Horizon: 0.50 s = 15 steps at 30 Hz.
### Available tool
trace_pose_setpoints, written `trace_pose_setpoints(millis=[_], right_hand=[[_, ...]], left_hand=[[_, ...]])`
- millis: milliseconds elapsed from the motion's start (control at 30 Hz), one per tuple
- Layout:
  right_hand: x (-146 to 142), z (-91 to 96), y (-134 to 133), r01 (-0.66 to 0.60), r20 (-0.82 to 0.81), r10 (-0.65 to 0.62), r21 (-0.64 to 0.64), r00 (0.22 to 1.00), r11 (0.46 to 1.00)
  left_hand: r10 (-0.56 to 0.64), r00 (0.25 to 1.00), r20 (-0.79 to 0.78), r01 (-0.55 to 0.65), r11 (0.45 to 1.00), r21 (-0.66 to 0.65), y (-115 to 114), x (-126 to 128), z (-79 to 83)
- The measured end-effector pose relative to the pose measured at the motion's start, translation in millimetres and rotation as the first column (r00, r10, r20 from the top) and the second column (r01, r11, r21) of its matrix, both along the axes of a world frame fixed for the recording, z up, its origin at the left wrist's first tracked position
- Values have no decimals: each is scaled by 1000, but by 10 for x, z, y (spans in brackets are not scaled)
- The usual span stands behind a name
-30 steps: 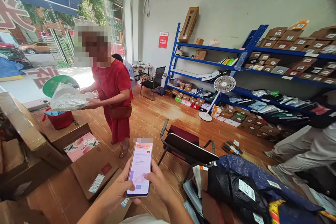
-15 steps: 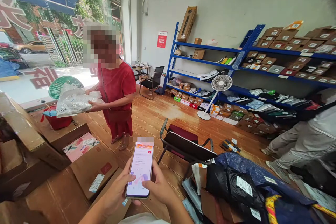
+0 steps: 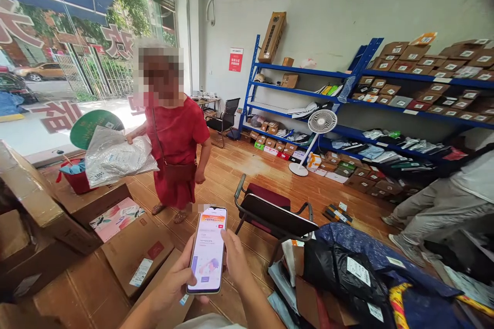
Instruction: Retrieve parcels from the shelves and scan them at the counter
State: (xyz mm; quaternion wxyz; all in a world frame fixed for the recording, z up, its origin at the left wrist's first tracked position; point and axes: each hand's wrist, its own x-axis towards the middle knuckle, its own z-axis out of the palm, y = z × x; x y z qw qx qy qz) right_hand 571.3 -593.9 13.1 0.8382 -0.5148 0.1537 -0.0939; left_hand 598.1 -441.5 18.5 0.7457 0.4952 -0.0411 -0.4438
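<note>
I hold a lit smartphone [image 3: 207, 252] upright in front of me at the bottom centre. My left hand [image 3: 173, 285] wraps its left edge and underside from below. My right hand [image 3: 235, 262] grips its right edge, thumb beside the screen. Beyond the phone a person in a red dress [image 3: 175, 146] faces me and holds a grey plastic parcel bag [image 3: 116, 157] out to one side with one hand.
Cardboard boxes [image 3: 135, 252] are stacked at the left beside a red bucket [image 3: 79, 180]. A dark chair [image 3: 274, 216] stands just ahead, with bagged parcels [image 3: 358, 275] to its right. Blue shelving [image 3: 347, 108] with boxes lines the wall, a white fan [image 3: 318, 128] before it. Another person [image 3: 443, 205] crouches at the right.
The person in red has turned towards me and dropped one hand from the parcel bag, which now hangs out to the side. My phone has shifted slightly.
</note>
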Motion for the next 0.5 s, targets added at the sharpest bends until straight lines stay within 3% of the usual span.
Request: trace_pose_setpoints(millis=[267,500], right_hand=[[-66,78,89,184,-22,-186,-87,982,979],[-184,15,152,192,-55,-205,-183,977,964]], left_hand=[[-25,999,32,28,997,-75,25,15,-14],[63,995,81,-64,998,0,-9,-31,-14]])
